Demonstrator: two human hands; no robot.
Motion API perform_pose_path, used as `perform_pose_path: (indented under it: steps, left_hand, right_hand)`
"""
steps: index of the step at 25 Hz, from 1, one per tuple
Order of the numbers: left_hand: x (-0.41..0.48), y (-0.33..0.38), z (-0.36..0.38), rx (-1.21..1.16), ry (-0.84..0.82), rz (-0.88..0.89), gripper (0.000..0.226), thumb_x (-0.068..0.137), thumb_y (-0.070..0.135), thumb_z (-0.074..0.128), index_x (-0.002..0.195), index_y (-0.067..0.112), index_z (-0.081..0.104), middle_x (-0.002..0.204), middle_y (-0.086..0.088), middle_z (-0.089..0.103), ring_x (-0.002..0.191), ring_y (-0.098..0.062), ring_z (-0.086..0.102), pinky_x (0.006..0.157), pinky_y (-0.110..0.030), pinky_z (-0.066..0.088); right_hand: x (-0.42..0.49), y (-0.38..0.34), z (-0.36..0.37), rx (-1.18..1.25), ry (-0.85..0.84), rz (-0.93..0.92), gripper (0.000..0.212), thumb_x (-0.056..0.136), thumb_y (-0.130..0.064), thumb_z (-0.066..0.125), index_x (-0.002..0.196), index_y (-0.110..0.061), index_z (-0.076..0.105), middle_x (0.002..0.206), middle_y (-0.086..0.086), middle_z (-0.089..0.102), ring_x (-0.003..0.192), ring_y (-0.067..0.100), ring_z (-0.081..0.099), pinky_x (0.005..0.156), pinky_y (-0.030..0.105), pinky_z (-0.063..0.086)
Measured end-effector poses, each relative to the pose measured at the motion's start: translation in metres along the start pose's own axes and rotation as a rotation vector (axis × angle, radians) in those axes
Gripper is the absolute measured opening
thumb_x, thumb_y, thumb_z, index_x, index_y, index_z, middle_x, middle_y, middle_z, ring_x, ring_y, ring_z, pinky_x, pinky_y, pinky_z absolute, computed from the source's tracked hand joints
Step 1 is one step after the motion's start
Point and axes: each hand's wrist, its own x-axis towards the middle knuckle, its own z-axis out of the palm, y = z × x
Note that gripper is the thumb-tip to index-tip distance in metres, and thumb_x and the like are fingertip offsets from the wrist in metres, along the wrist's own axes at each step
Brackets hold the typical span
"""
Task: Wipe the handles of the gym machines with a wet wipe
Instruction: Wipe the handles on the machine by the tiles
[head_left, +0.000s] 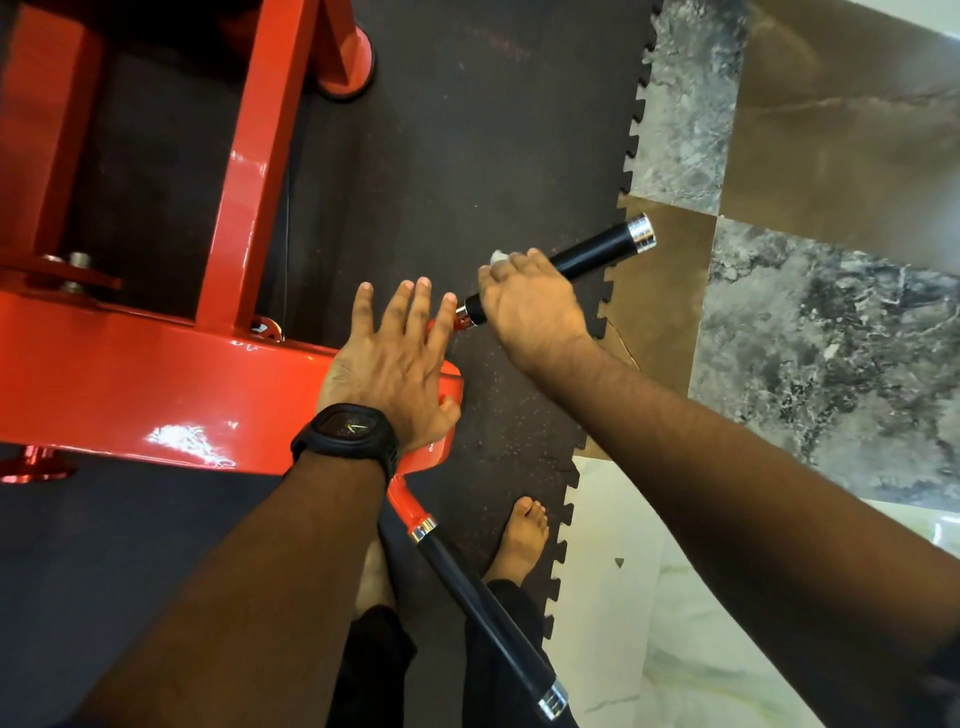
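The far handle (597, 252), a black-sleeved bar with a chrome cap (641, 234) at its free end, sticks out from the red machine arm (156, 379) over the edge of the rubber mat (467, 130). The right hand (530, 306) is wrapped over its inner half with fingers curled round it, and a white corner of the wet wipe (500, 256) peeks out by the fingertips. The wipe looks thin, limp and damp, so it probably bunches or tears if dragged hard. It likely works best spread under the palm and fingers, the hand sliding and twisting along the sleeve. The handle itself reads as rigid steel fixed to the frame. Its grip may turn slick once wet, and the outer half toward the cap looks not yet covered. The left hand (395, 364), a black wristwatch (348, 428) on the wrist, lies flat with straight, spread fingers on the end of the red arm, apparently steadying it and holding nothing. The near handle (483, 608) angles down from the same arm, passing beneath the left forearm and between the person's legs, close to a bare foot (522, 535). Reaching it probably means stepping back and moving the left arm aside. Beyond the mat's toothed edge lies a marble floor (831, 338), which could be slippery for bare feet if the wipe drips.
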Motion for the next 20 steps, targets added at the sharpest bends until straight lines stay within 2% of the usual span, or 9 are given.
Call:
perform_pose_path:
  steps: [4, 5, 8, 10, 12, 14, 16, 18, 20]
  left_hand:
    - [-0.001, 0.001, -0.002, -0.003, -0.007, -0.002, 0.092, 0.092, 0.064, 0.020, 0.157, 0.010, -0.017, 0.166, -0.019, -0.009, 0.154, -0.032, -0.004, 0.120, -0.062, 0.003]
    - [-0.001, 0.001, -0.003, -0.001, -0.006, -0.005, 0.092, 0.092, 0.064, 0.020, 0.157, 0.010, -0.017, 0.166, -0.019, -0.009, 0.154, -0.032, -0.004, 0.120, -0.062, 0.003]
    - [0.000, -0.001, -0.003, 0.002, -0.020, 0.009, 0.094, 0.092, 0.066, 0.020, 0.156, 0.010, -0.018, 0.166, -0.019, -0.009, 0.154, -0.033, -0.004, 0.120, -0.062, 0.003]
    - [-0.002, -0.001, -0.002, -0.005, -0.020, 0.008, 0.094, 0.092, 0.066, 0.020, 0.156, 0.010, -0.018, 0.166, -0.019, -0.009, 0.154, -0.032, -0.004, 0.120, -0.062, 0.003]
    - [-0.002, 0.000, -0.003, -0.006, -0.008, 0.003, 0.094, 0.092, 0.066, 0.021, 0.157, 0.010, -0.017, 0.166, -0.019, -0.009, 0.154, -0.032, -0.003, 0.120, -0.062, 0.004]
    - [-0.002, -0.001, -0.002, -0.017, -0.009, -0.001, 0.094, 0.091, 0.066, 0.022, 0.157, 0.010, -0.016, 0.166, -0.018, -0.008, 0.154, -0.031, -0.002, 0.120, -0.062, 0.003]
    - [-0.001, -0.001, -0.002, -0.032, -0.014, 0.003, 0.095, 0.091, 0.065, 0.024, 0.157, 0.011, -0.015, 0.166, -0.018, -0.007, 0.155, -0.030, -0.002, 0.121, -0.061, 0.003]
    - [-0.002, 0.000, -0.003, -0.026, -0.014, 0.006, 0.095, 0.091, 0.065, 0.025, 0.157, 0.011, -0.016, 0.166, -0.017, -0.008, 0.155, -0.030, -0.003, 0.121, -0.061, 0.003]
    - [0.000, -0.001, -0.002, -0.012, -0.015, 0.008, 0.096, 0.091, 0.066, 0.025, 0.157, 0.010, -0.017, 0.166, -0.017, -0.009, 0.155, -0.029, -0.004, 0.121, -0.061, 0.003]
  right_hand:
    - [-0.011, -0.010, 0.006, -0.009, 0.049, -0.162, 0.049, 0.100, -0.014, 0.040, 0.147, 0.001, 0.037, 0.150, 0.024, 0.038, 0.141, 0.036, 0.036, 0.119, 0.044, 0.024]
    - [-0.009, -0.003, 0.005, -0.004, 0.056, -0.124, 0.048, 0.099, -0.013, 0.042, 0.146, 0.001, 0.039, 0.149, 0.023, 0.040, 0.139, 0.034, 0.038, 0.118, 0.043, 0.025]
    - [-0.013, 0.026, 0.010, 0.080, 0.116, 0.185, 0.051, 0.095, -0.010, 0.049, 0.144, 0.001, 0.040, 0.146, 0.020, 0.042, 0.138, 0.033, 0.037, 0.118, 0.041, 0.026]
    - [-0.029, 0.026, 0.018, 0.096, 0.161, 0.164, 0.058, 0.094, -0.006, 0.050, 0.149, 0.004, 0.032, 0.155, 0.024, 0.031, 0.147, 0.035, 0.025, 0.122, 0.041, 0.022]
    - [-0.043, 0.019, 0.030, 0.229, 0.254, 0.113, 0.061, 0.088, 0.005, 0.058, 0.145, 0.007, 0.039, 0.154, 0.026, 0.035, 0.146, 0.035, 0.031, 0.120, 0.040, 0.027]
    - [-0.044, 0.010, 0.042, 0.559, 0.551, 0.340, 0.050, 0.082, 0.012, 0.066, 0.130, 0.007, 0.058, 0.138, 0.022, 0.057, 0.128, 0.036, 0.054, 0.107, 0.038, 0.045]
    - [-0.039, -0.008, 0.035, 0.881, 0.764, 0.709, 0.033, 0.088, 0.005, 0.067, 0.121, 0.002, 0.066, 0.123, 0.014, 0.065, 0.109, 0.029, 0.062, 0.088, 0.031, 0.057]
    - [-0.026, -0.022, 0.013, 1.224, 0.786, 1.139, 0.029, 0.091, -0.004, 0.067, 0.120, -0.004, 0.066, 0.120, 0.009, 0.062, 0.105, 0.019, 0.060, 0.082, 0.025, 0.057]
    - [-0.012, -0.032, -0.004, 1.494, 0.698, 1.394, 0.028, 0.096, -0.010, 0.063, 0.123, -0.008, 0.063, 0.123, 0.006, 0.061, 0.108, 0.015, 0.060, 0.079, 0.019, 0.053]
